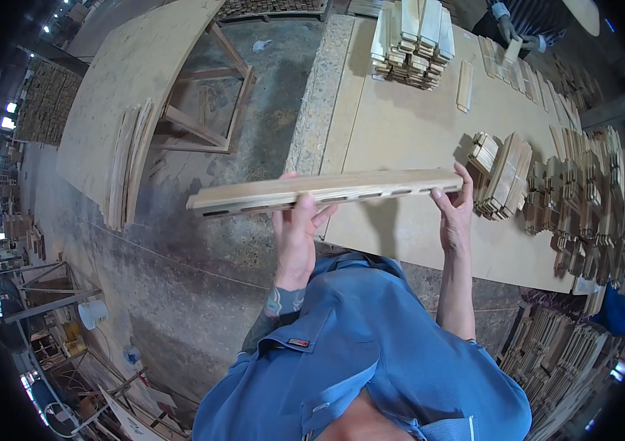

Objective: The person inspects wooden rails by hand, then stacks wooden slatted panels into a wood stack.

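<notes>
A long wooden slat (327, 189) with a row of dark slots along its near edge is held up across my front, its left end slightly lower. My left hand (299, 235) grips it left of the middle, thumb on the slotted edge and fingers underneath. At the right end my right hand (455, 208) pinches it between thumb and fingers. The slat overlaps the near part of the pale worktable (408, 235) in this view. Right of my right hand lie a tied bundle of slats (505, 176) and a shorter bundle (483, 153).
A tall stack of slats (412, 51) stands at the table's back, beside a single slat (465, 87). Many bundles (584, 191) crowd the right edge. Another person's hands (515, 37) work at the far right. A tilted board (121, 88) on a wooden frame stands left, with strips (127, 165) on it.
</notes>
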Demonstrator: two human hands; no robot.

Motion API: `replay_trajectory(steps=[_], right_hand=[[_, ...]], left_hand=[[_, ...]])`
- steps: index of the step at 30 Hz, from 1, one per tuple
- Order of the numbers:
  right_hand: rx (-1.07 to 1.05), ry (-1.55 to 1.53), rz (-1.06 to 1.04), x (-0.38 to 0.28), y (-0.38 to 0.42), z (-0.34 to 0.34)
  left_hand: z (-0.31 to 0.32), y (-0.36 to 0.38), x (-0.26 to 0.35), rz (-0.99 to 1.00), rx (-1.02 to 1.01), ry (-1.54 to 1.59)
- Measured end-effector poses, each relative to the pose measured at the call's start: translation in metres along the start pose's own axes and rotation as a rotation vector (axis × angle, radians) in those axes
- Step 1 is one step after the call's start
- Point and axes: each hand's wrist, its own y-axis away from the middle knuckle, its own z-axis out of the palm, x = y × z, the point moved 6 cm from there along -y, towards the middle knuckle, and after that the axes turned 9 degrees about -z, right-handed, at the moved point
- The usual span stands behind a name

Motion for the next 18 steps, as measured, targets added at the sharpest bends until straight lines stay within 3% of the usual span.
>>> replay_trajectory(steps=[1,4,5,7,8,11,12,13,15,18], right_hand=[[-0.002,0.000,-0.002,-0.001,-0.002,-0.007],[-0.479,-0.071,0.255,0.012,0.001,-0.015],[-0.477,-0.068,0.251,0.002,0.001,-0.010],[-0.976,0.232,0.443,-0.004,0.029,0.024],[-1.050,0.254,0.263,0.000,0.038,0.038],[-0.931,0.188,0.384,0.023,0.055,0.049],[-0.866,0.421,0.246,0.029,0.050,0.048],[-0.869,0.426,0.243,0.034,0.051,0.056],[-0.648,0.877,0.031,0.039,0.032,0.056],[-0.646,1.020,0.031,0.071,0.011,0.057]], left_hand=[[-0.002,-0.006,0.001,0.002,0.000,0.002],[-0.026,-0.036,-0.003,-0.076,-0.002,0.053],[-0.025,-0.042,-0.006,-0.076,-0.007,0.056],[-0.019,-0.051,-0.015,-0.125,-0.063,0.071],[-0.016,-0.058,-0.024,-0.139,-0.103,0.106],[-0.008,-0.076,-0.032,-0.111,-0.130,0.085],[-0.009,-0.082,-0.036,-0.079,-0.093,0.076],[-0.014,-0.083,-0.041,-0.077,-0.093,0.081],[-0.035,-0.086,-0.062,-0.223,0.032,-0.046],[-0.050,-0.077,-0.088,-0.299,0.035,-0.097]])
